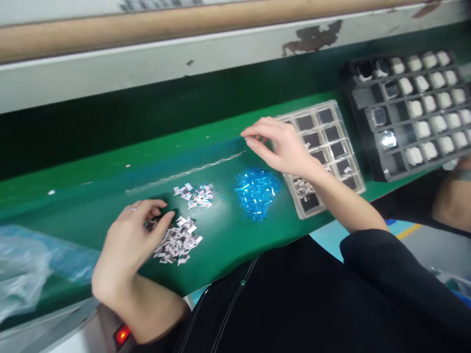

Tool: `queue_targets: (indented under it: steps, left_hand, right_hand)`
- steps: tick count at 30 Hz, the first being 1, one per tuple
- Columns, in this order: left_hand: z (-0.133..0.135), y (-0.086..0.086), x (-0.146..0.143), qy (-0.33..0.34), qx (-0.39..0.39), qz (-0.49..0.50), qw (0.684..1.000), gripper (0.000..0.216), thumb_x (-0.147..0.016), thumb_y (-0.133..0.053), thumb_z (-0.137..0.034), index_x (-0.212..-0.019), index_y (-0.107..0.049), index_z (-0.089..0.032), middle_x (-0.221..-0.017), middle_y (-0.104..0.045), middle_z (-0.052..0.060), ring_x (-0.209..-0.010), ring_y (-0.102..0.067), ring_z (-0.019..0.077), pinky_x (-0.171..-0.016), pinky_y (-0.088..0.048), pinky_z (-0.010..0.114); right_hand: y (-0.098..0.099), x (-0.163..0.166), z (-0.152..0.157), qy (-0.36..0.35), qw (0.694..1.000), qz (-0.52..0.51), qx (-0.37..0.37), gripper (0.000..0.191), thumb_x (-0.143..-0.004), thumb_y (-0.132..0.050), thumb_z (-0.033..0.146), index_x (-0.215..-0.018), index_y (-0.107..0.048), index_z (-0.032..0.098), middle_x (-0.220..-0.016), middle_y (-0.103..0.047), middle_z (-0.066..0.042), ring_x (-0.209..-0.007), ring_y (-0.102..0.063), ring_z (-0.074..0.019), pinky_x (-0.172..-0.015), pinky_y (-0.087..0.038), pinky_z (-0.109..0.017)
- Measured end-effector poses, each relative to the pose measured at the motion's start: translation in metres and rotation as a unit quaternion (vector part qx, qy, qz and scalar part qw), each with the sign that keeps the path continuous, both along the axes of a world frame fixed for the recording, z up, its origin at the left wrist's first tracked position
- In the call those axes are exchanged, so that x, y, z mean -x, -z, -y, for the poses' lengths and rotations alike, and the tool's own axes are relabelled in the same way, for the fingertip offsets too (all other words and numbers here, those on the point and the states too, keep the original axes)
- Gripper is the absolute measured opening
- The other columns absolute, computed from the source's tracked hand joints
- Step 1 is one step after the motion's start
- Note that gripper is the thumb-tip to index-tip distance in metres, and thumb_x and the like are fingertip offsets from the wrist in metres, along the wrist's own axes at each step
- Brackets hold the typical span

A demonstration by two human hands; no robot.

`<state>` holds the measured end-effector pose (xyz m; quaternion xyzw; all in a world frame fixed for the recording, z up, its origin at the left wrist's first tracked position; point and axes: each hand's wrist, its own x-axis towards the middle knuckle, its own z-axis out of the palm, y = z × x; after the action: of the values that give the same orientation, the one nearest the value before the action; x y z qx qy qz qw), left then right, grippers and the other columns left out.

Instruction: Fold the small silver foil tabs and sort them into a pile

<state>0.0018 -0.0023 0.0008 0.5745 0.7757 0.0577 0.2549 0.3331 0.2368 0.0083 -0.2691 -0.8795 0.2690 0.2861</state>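
Note:
My left hand (pixel 134 240) curves over a pile of small pinkish-white tabs (pixel 179 245), thumb and fingers apart at its edge. A smaller cluster of the same tabs (pixel 195 195) lies just beyond it. My right hand (pixel 276 142) hovers by the left edge of a clear compartment tray (pixel 358 176), its thumb and fingertips drawn together. Whether something tiny is between them I cannot make out. Below and in front of it sits a heap of shiny blue film strips (pixel 257 193). The tray holds dark squares, and some tabs fill one near compartment.
A black compartment tray (pixel 371 152) with rows of whitish blocks and a few dark square pieces stands at the right. Clear plastic bags (pixel 25 269) lie at the left. A long thin clear strip (pixel 187 171) crosses the green table (pixel 221 245). Another person's arm (pixel 454 196) shows at far right.

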Motion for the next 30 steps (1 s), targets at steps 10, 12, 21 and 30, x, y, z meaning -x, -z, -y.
queue_targets:
  steps: [10, 12, 21, 30]
  left_hand:
    - [0.016, 0.008, 0.005, 0.059, -0.018, 0.060, 0.996, 0.037, -0.098, -0.074, -0.055, -0.122, -0.073, -0.025, -0.127, -0.071, 0.010, -0.124, -0.062, 0.0364, -0.111, -0.049, 0.054]
    - [0.015, 0.009, 0.003, 0.058, -0.007, 0.047, 0.997, 0.037, -0.096, -0.079, -0.054, -0.118, -0.072, -0.026, -0.125, -0.071, 0.010, -0.124, -0.062, 0.0376, -0.109, -0.049, 0.055]
    - [0.007, 0.005, -0.018, 0.073, 0.043, -0.016, 0.996, 0.029, -0.095, -0.088, -0.044, -0.110, -0.073, -0.023, -0.121, -0.067, 0.013, -0.123, -0.060, 0.0411, -0.100, -0.049, 0.057]
    - [-0.001, 0.002, -0.016, 0.064, 0.017, 0.011, 0.998, 0.017, -0.102, -0.077, -0.037, -0.106, -0.072, -0.021, -0.111, -0.068, 0.010, -0.116, -0.060, 0.0350, -0.100, -0.047, 0.050]
  right_hand:
    - [0.046, 0.041, -0.055, 0.033, 0.989, 0.145, -0.020, 0.025, -0.092, -0.060, 0.012, -0.110, -0.073, 0.025, -0.116, -0.073, -0.013, -0.119, -0.067, -0.0415, -0.106, -0.057, -0.070]
    - [0.042, 0.032, -0.053, 0.023, 0.988, 0.153, -0.013, 0.024, -0.093, -0.063, 0.016, -0.113, -0.073, 0.026, -0.117, -0.073, -0.013, -0.119, -0.068, -0.0422, -0.107, -0.058, -0.071]
    - [0.038, 0.025, -0.043, 0.013, 0.986, 0.168, 0.003, 0.026, -0.097, -0.065, 0.022, -0.120, -0.077, 0.027, -0.123, -0.077, -0.012, -0.122, -0.070, -0.0422, -0.110, -0.059, -0.069]
    - [0.054, 0.024, -0.051, 0.007, 0.991, 0.133, -0.016, 0.007, -0.100, -0.073, 0.032, -0.104, -0.075, 0.027, -0.109, -0.078, -0.014, -0.120, -0.069, -0.0443, -0.110, -0.055, -0.072]
